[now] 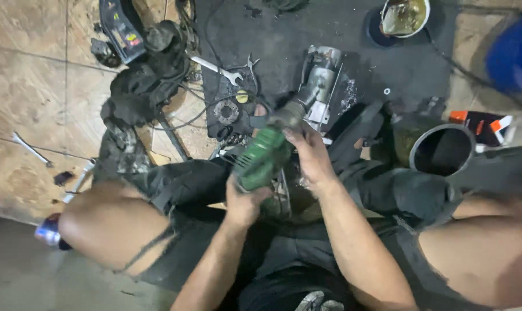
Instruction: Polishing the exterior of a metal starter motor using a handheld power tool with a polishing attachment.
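Left hand (pixel 244 201) wrapped tight round rear of green power tool (pixel 262 158); right hand (pixel 310 155) clamped on its grey front end. Tool tilted, nose up and away, above lap. Just beyond right grip: metal cylinder part (pixel 321 78) on dark mat (pixel 284 40). Judgement: keep both grips firm, wrists straight, nose steady. Tool body hard plastic, ribbed; front dull metal. Left of grips: wrench (pixel 218 68), shiny; crumpled black rags (pixel 140 92). Right: open pipe (pixel 442 151), round, smooth rim.
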